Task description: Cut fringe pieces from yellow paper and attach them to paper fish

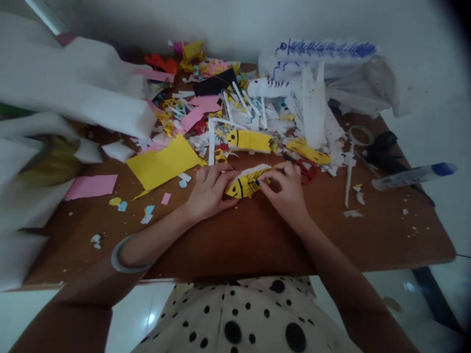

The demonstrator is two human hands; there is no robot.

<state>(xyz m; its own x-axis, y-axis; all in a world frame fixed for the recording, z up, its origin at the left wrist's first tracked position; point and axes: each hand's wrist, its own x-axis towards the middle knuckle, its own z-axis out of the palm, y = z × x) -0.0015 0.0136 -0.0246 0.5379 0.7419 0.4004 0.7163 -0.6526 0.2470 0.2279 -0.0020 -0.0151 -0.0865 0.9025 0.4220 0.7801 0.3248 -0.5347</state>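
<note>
A yellow paper fish [246, 184] with black drawn lines lies on the brown table [239, 235], held between both my hands. My left hand [208, 189] grips its head end with fingers curled round it. My right hand [287, 189] pinches its tail end. A second yellow paper fish [252, 140] lies just behind, and a third [308, 152] to its right.
Red-handled scissors [308, 169] lie beside my right hand. Yellow paper sheet [164, 164] and pink paper [91, 186] sit at left amid several scraps. A tape roll [360, 135], a black tool [382, 147] and a blue-capped tube [414, 176] are at right. White paper piles crowd the back and left.
</note>
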